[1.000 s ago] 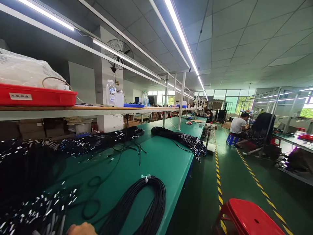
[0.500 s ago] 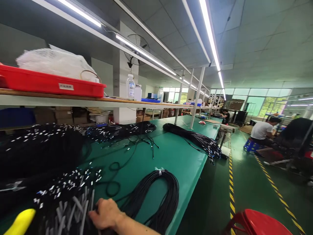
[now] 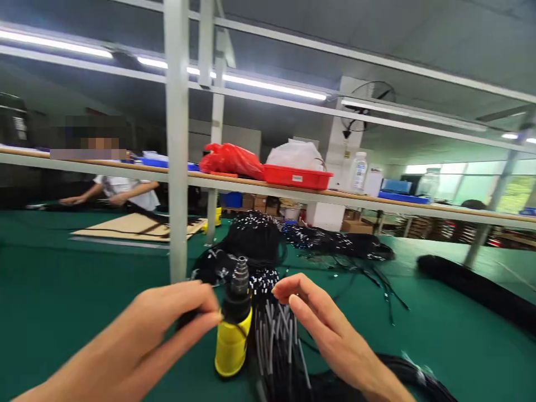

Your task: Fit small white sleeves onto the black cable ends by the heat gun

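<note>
Here the left hand (image 3: 138, 346) pinches the dark collar of a yellow tool (image 3: 233, 329) standing upright on the green counter (image 3: 62, 290). The right hand (image 3: 330, 329), fingers loosely spread, touches limp, tangle-prone cables (image 3: 276, 329) at the tool's three o'clock; probably best gripped near their stiff ends.

No legible text; white label on red tray (image 3: 298, 177) and bottle (image 3: 359, 172) label too blurred.
</note>
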Available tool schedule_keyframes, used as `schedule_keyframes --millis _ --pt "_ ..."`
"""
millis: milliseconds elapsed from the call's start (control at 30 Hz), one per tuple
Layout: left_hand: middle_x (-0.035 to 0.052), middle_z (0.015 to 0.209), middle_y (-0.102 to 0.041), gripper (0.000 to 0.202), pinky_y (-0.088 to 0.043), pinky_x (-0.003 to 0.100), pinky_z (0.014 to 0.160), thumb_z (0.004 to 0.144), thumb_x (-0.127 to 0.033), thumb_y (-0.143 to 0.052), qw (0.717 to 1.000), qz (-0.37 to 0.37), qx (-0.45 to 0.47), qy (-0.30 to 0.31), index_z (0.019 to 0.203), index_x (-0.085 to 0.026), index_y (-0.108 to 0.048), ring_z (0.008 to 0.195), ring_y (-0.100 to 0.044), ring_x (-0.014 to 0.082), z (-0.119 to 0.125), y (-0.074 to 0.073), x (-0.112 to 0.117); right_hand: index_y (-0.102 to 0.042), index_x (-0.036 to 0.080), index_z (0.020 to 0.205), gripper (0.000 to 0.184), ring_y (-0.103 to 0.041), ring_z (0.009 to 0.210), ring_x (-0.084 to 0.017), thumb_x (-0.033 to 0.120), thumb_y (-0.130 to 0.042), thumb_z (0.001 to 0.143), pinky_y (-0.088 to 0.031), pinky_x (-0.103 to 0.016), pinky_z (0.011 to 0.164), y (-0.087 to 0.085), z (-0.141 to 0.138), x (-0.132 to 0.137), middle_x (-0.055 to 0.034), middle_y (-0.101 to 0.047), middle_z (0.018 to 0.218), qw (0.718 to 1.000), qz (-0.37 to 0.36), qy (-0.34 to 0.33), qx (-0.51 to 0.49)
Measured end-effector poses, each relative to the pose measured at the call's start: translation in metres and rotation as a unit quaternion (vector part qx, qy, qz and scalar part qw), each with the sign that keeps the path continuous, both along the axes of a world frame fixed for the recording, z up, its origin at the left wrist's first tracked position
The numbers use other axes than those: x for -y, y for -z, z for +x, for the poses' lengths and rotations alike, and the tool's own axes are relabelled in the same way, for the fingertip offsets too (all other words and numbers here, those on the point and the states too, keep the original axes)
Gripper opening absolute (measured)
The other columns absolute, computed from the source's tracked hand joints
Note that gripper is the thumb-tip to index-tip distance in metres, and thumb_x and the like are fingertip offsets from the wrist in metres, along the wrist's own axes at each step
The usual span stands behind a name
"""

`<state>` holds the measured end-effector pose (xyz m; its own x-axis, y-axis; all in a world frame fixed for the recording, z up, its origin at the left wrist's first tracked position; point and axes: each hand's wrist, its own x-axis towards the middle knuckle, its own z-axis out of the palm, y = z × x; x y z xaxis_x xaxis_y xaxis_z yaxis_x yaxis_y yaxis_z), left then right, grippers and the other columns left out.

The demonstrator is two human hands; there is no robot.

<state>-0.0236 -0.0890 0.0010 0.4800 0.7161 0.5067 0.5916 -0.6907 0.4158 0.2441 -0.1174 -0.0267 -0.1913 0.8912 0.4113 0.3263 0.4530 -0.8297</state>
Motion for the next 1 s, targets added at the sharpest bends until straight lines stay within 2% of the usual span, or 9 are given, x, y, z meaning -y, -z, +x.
schedule_keyframes --millis 67,100,200,267,333,400,533,767,1000 --pt "-0.0050 0.071 -0.058 0.029 -0.038 0.021 0.060 0.095 -0.040 -0.044 0.998 -0.035 -0.044 0.025 0.076 -0.021 -0.056 0.064 -0.048 0.0103 0.011 -0.014 0.002 -0.056 0.026 0.111 0.028 -0.055 0.107 -0.016 0.044 -0.039 0.099 -0.041 -0.029 0.096 -0.022 -0.014 0.003 -0.0013 -0.062 0.111 0.994 -0.045 -0.100 0.023" --pt "-0.0046 0.072 -0.058 0.030 -0.036 0.021 0.060 0.096 -0.040 -0.042 0.998 -0.037 -0.043 0.030 0.077 -0.021 -0.056 0.065 -0.048 0.0109 0.018 -0.020 0.000 -0.055 0.025 0.109 0.028 -0.056 0.102 -0.015 0.045 -0.039 0.099 -0.043 -0.030 0.093 -0.028 -0.020 0.002 -0.0014 -0.062 0.106 0.987 -0.073 -0.139 0.023" --pt "-0.0047 0.067 -0.054 0.031 -0.031 0.023 0.057 0.094 -0.044 -0.044 0.999 -0.037 -0.029 0.026 0.074 -0.021 -0.055 0.063 -0.044 0.0117 0.029 -0.028 -0.011 -0.051 0.023 0.091 0.027 -0.055 0.068 -0.013 0.050 -0.045 0.094 -0.046 -0.026 0.067 -0.037 -0.031 -0.014 0.0030 -0.055 0.076 0.976 -0.129 -0.177 -0.011" --pt "-0.0047 0.064 -0.051 0.034 -0.029 0.024 0.056 0.094 -0.045 -0.042 0.998 -0.054 -0.021 0.026 0.072 -0.021 -0.054 0.062 -0.043 0.0118 0.028 -0.030 -0.018 -0.048 0.023 0.081 0.031 -0.042 0.055 -0.010 0.052 -0.052 0.088 -0.036 -0.024 0.052 -0.041 -0.033 -0.027 0.0055 -0.043 0.066 0.982 -0.115 -0.145 -0.022" --pt "-0.0043 0.065 -0.051 0.037 -0.030 0.024 0.056 0.096 -0.044 -0.037 0.996 -0.085 -0.012 0.036 0.073 -0.020 -0.054 0.062 -0.042 0.0118 0.021 -0.030 -0.025 -0.046 0.022 0.074 0.034 -0.034 0.054 -0.010 0.053 -0.055 0.085 -0.028 -0.024 0.049 -0.046 -0.032 -0.040 0.0053 -0.038 0.064 0.991 -0.082 -0.109 -0.007" --pt "-0.0040 0.067 -0.052 0.037 -0.031 0.023 0.058 0.096 -0.043 -0.036 0.992 -0.114 0.003 0.049 0.073 -0.020 -0.055 0.063 -0.043 0.0116 0.014 -0.030 -0.030 -0.045 0.022 0.071 0.034 -0.031 0.055 -0.010 0.052 -0.055 0.084 -0.025 -0.024 0.048 -0.052 -0.032 -0.049 0.0046 -0.037 0.063 0.994 -0.059 -0.094 0.017" --pt "-0.0036 0.068 -0.052 0.037 -0.032 0.023 0.058 0.094 -0.043 -0.040 0.990 -0.134 0.017 0.045 0.070 -0.019 -0.054 0.064 -0.043 0.0115 0.008 -0.025 -0.043 -0.044 0.021 0.067 0.031 -0.032 0.056 -0.011 0.044 -0.056 0.084 -0.025 -0.024 0.048 -0.053 -0.035 -0.064 0.0044 -0.039 0.063 0.995 -0.022 -0.070 0.064" --pt "-0.0055 0.055 -0.038 0.046 -0.022 0.025 0.049 0.092 -0.052 -0.040 0.992 -0.123 0.035 -0.011 0.062 -0.018 -0.048 0.053 -0.033 0.0105 0.014 -0.012 -0.066 -0.043 0.020 0.064 0.030 -0.034 0.058 -0.011 0.041 -0.056 0.081 -0.026 -0.025 0.053 -0.039 -0.042 -0.086 0.0052 -0.041 0.061 0.996 0.000 0.006 0.087" --pt "-0.0032 0.057 -0.048 0.046 -0.028 0.023 0.051 0.091 -0.053 -0.040 0.985 -0.151 0.082 -0.008 0.063 -0.018 -0.051 0.053 -0.042 0.0114 0.018 -0.003 -0.086 -0.044 0.020 0.063 0.028 -0.034 0.057 -0.010 0.038 -0.057 0.079 -0.025 -0.025 0.052 -0.032 -0.039 -0.102 0.0056 -0.041 0.059 0.993 0.014 0.047 0.107"
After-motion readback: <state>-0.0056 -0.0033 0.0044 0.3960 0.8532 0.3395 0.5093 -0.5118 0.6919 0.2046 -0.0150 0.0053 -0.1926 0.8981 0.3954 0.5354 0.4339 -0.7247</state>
